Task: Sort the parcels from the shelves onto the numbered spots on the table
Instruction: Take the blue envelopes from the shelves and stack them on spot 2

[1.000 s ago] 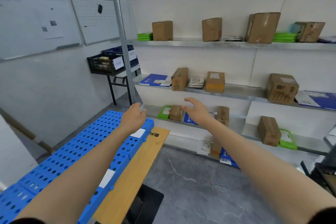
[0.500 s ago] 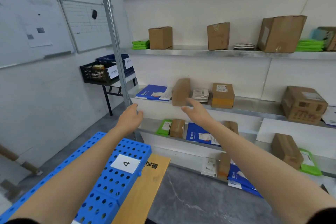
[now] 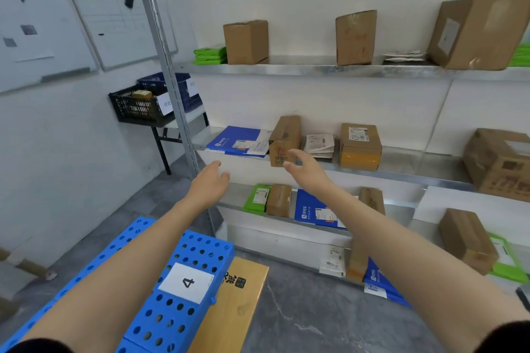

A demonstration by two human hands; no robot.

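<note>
Both my arms stretch toward the metal shelves (image 3: 315, 69). My right hand (image 3: 307, 170) is open, its fingers spread just in front of a small upright brown box (image 3: 284, 139) on the middle shelf; I cannot tell if they touch it. My left hand (image 3: 208, 183) is open and empty, lower left of that box, below a flat blue parcel (image 3: 236, 142). At the bottom left lies the blue perforated table top (image 3: 160, 321) with a white label reading 4 (image 3: 186, 282).
More brown boxes, green bags and blue mailers fill the top, middle and lower shelves. A steel upright (image 3: 163, 60) stands left of my hands. Black and blue crates (image 3: 137, 106) sit on a small stand by the whiteboard wall. A wooden board (image 3: 232, 309) edges the table.
The view has closed in on the shelves. Both hands have risen and moved forward; my right hand now sits right before the small brown box on the middle shelf.
</note>
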